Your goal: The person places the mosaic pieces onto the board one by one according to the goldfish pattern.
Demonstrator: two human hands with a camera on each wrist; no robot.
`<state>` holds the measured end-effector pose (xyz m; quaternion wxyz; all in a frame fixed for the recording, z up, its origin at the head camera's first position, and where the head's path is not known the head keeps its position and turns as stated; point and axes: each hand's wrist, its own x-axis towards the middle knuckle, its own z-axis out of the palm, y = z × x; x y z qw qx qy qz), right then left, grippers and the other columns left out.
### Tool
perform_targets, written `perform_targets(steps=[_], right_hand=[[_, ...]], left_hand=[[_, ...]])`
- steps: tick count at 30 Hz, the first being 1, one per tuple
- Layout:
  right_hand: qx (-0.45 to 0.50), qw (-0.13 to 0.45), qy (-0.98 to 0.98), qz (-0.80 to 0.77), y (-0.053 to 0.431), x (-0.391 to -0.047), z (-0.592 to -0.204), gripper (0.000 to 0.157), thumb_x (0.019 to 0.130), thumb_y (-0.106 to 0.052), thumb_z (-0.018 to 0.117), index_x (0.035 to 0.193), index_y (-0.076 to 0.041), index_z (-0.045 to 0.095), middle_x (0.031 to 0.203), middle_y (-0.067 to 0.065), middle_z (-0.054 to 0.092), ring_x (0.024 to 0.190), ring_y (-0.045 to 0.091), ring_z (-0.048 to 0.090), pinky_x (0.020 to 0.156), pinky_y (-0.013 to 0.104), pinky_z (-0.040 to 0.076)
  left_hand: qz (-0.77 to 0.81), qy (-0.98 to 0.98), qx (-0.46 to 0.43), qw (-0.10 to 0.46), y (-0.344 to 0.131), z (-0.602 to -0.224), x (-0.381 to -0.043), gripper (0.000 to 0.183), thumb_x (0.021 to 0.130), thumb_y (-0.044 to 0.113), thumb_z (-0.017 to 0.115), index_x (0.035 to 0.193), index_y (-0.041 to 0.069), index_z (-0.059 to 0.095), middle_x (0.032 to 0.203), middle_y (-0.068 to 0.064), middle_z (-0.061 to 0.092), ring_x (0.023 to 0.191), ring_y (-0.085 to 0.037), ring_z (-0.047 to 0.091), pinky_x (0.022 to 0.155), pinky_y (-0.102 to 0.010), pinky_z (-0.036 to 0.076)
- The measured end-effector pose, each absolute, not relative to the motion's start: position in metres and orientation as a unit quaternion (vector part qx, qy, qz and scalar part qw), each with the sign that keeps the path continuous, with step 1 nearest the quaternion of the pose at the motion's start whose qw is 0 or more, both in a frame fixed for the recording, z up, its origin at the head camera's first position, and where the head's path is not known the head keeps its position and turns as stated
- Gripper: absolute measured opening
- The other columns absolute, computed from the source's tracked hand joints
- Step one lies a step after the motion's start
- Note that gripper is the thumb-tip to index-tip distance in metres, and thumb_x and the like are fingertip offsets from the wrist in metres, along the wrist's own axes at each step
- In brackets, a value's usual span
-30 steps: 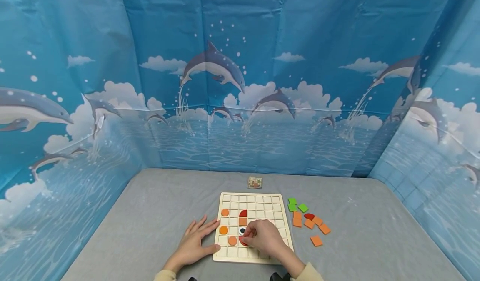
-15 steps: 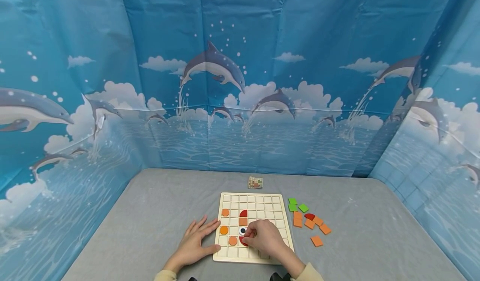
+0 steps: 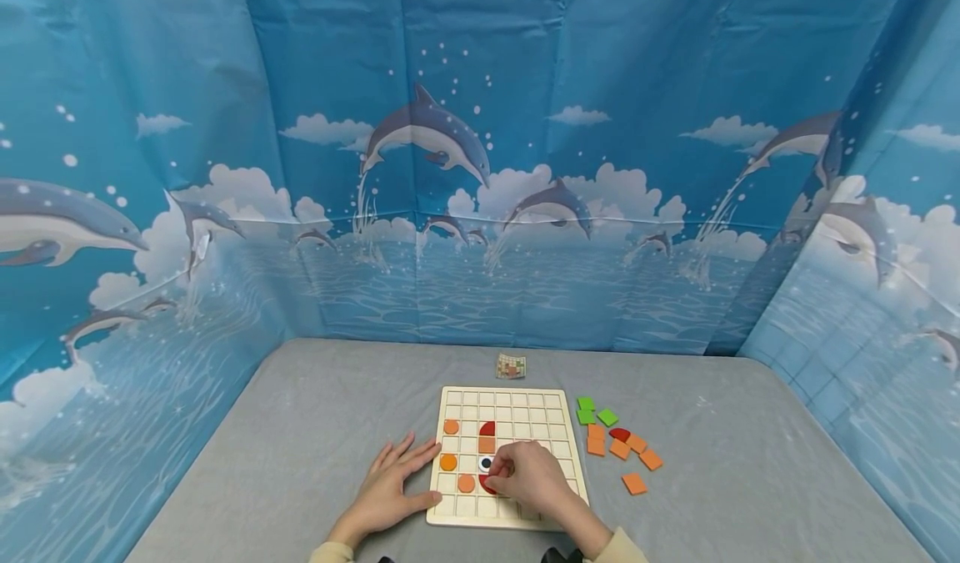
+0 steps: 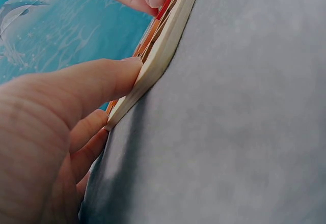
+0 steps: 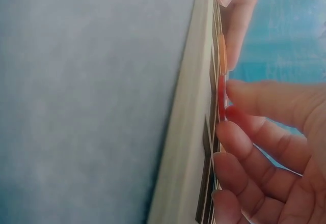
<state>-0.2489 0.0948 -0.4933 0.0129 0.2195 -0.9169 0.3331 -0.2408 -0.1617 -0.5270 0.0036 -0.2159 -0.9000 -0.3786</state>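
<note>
A wooden grid board (image 3: 528,399) lies on the grey table, with colored tiles in some of its cells. My left hand (image 3: 388,486) is spread at the board's left side; its thumb and fingertips touch the edge. Over the lower middle cells, my right hand (image 3: 531,475) pinches a red quarter-circle tile (image 5: 221,98) between thumb and fingers, down at the grid; the hand covers part of it. Just above it sits a white-and-black eye tile (image 3: 485,464). Further up the column are an orange square (image 3: 487,445) and another red quarter-circle (image 3: 488,429).
Orange round tiles (image 3: 448,462) occupy cells on the board's left. Right of the board lie green squares (image 3: 607,417), several orange squares (image 3: 634,484) and a red piece (image 3: 619,434). A small pattern card (image 3: 512,367) lies behind it. A dolphin-print curtain (image 3: 480,288) surrounds the table.
</note>
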Motion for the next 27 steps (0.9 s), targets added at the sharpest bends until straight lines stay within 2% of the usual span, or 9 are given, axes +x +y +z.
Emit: perform_targets(steps=[10, 19, 27], right_hand=[[0.209, -0.002, -0.918, 0.337, 0.105, -0.25, -0.488, 0.016, 0.079, -0.023, 0.077, 0.068, -0.024, 0.065, 0.06, -0.015, 0.053, 0.053, 0.004, 0.047, 0.05, 0.024, 0.038], [0.198, 0.033, -0.92, 0.335, 0.127, -0.251, -0.487, 0.014, 0.081, -0.021, 0.076, 0.07, -0.021, 0.066, 0.06, -0.015, 0.052, 0.052, 0.003, 0.043, 0.048, 0.022, 0.037], [0.168, 0.011, -0.917, 0.362, 0.163, -0.251, -0.478, 0.01, 0.084, -0.018, 0.073, 0.076, -0.016, 0.067, 0.067, -0.01, 0.056, 0.056, 0.009, 0.048, 0.047, 0.025, 0.041]], left_hand=[[-0.374, -0.903, -0.213, 0.011, -0.162, -0.532, -0.242, 0.069, 0.08, 0.047, 0.07, 0.138, 0.014, 0.053, 0.142, -0.002, 0.046, 0.138, -0.037, 0.023, 0.108, -0.057, 0.004], [-0.371, -0.904, -0.212, 0.005, -0.162, -0.529, -0.242, 0.07, 0.08, 0.047, 0.07, 0.139, 0.014, 0.051, 0.143, -0.002, 0.045, 0.139, -0.036, 0.021, 0.108, -0.056, 0.003], [-0.384, -0.899, -0.21, 0.005, -0.161, -0.53, -0.241, 0.069, 0.081, 0.046, 0.071, 0.138, 0.014, 0.052, 0.142, -0.003, 0.047, 0.138, -0.037, 0.022, 0.108, -0.057, 0.003]])
